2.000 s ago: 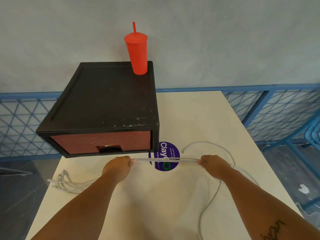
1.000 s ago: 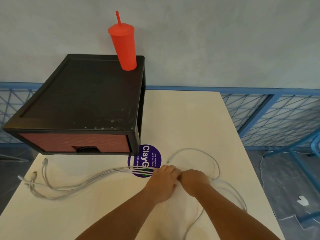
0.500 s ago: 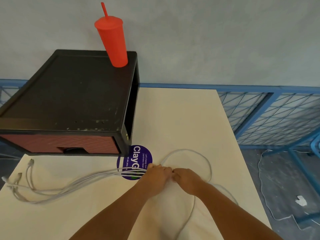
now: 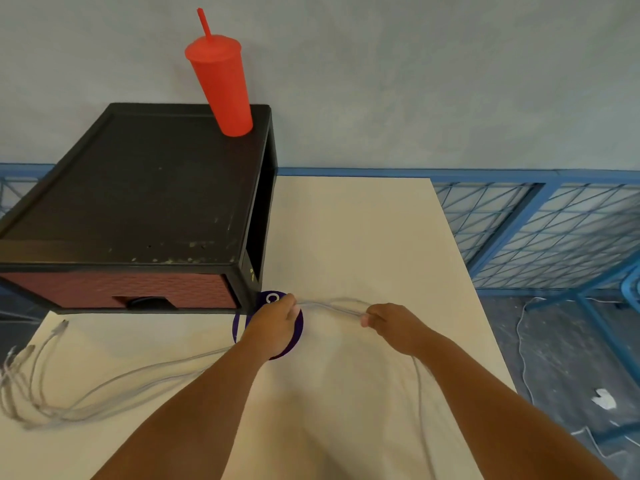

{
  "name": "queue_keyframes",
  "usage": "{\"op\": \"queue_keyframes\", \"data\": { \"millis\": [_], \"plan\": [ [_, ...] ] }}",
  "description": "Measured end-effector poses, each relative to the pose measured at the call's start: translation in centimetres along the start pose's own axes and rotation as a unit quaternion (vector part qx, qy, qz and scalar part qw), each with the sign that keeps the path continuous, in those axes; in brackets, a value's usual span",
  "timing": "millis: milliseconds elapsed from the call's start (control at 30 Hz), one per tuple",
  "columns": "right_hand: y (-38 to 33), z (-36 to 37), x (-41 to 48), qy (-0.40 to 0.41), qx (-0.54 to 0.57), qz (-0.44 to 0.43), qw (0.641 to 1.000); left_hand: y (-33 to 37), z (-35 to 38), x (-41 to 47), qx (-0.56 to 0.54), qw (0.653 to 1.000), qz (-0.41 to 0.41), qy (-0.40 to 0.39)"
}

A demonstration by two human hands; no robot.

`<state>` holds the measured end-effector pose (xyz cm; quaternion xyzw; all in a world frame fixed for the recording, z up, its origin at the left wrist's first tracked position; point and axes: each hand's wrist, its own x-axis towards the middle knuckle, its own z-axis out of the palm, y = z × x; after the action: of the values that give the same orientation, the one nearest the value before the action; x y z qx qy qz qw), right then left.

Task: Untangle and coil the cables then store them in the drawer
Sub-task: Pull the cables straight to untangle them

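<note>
The left hand (image 4: 277,323) and right hand (image 4: 391,323) each pinch the white cables (image 4: 332,307) mid-tabletop, with the ends trailing toward the left edge. They look light, limp and likely slick, so best gathered as a bundle.

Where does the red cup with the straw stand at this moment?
In the head view the red cup stands upper left of centre, on the back right corner of the black drawer unit, close to the grey wall.
</note>
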<state>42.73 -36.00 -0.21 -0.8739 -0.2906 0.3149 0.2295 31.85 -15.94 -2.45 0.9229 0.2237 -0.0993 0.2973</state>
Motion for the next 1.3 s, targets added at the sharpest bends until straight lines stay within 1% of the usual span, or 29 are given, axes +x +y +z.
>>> {"op": "queue_keyframes", "data": {
  "millis": [67,167,300,400,467,633,767,867,900,967,1033,1100,1200,1300],
  "plan": [
    [1.0,-0.3,-0.3,-0.003,0.003,0.015,1.000,-0.4,0.2,0.0,-0.034,0.999,-0.041,0.004],
    [1.4,-0.3,-0.2,-0.001,-0.004,0.026,1.000,-0.2,0.8,0.1,-0.059,0.995,-0.079,0.015],
    [2.1,-0.4,0.2,0.008,-0.056,0.031,0.998,-0.2,1.0,0.4,-0.097,0.986,-0.124,0.052],
    [2.9,-1.1,0.3,0.021,-0.094,0.053,0.994,-0.3,0.7,0.6,-0.157,0.967,-0.184,0.082],
    [3.3,-1.7,0.3,0.033,-0.108,0.065,0.992,-0.2,0.5,0.7,-0.161,0.960,-0.205,0.098],
    [3.3,-2.8,0.8,0.059,-0.111,0.083,0.989,0.1,0.4,0.9,-0.134,0.960,-0.220,0.108],
    [3.4,-3.5,1.2,0.069,-0.113,0.099,0.986,0.0,0.6,1.1,-0.088,0.969,-0.209,0.093],
    [4.0,-3.3,1.3,0.055,-0.151,0.119,0.980,0.0,0.9,1.2,0.020,0.983,-0.179,0.039],
    [4.2,-3.1,1.3,0.044,-0.167,0.128,0.977,0.1,1.1,1.3,0.061,0.983,-0.172,0.025],
    [4.6,-2.8,1.5,0.030,-0.186,0.140,0.972,0.3,1.3,1.4,0.108,0.979,-0.169,0.013],
    [4.4,-2.8,1.6,0.026,-0.203,0.144,0.968,0.8,1.3,1.8,0.122,0.976,-0.182,0.009],
    [3.9,-3.1,1.9,0.030,-0.244,0.137,0.960,1.0,1.2,2.2,0.129,0.973,-0.194,-0.004],
    [2.9,-3.4,2.6,0.067,-0.306,0.131,0.941,1.1,1.1,2.6,0.131,0.969,-0.208,-0.020],
    [2.9,-3.2,3.3,0.057,-0.309,0.150,0.937,1.0,1.1,2.7,0.125,0.970,-0.206,-0.018]
  ]
}}
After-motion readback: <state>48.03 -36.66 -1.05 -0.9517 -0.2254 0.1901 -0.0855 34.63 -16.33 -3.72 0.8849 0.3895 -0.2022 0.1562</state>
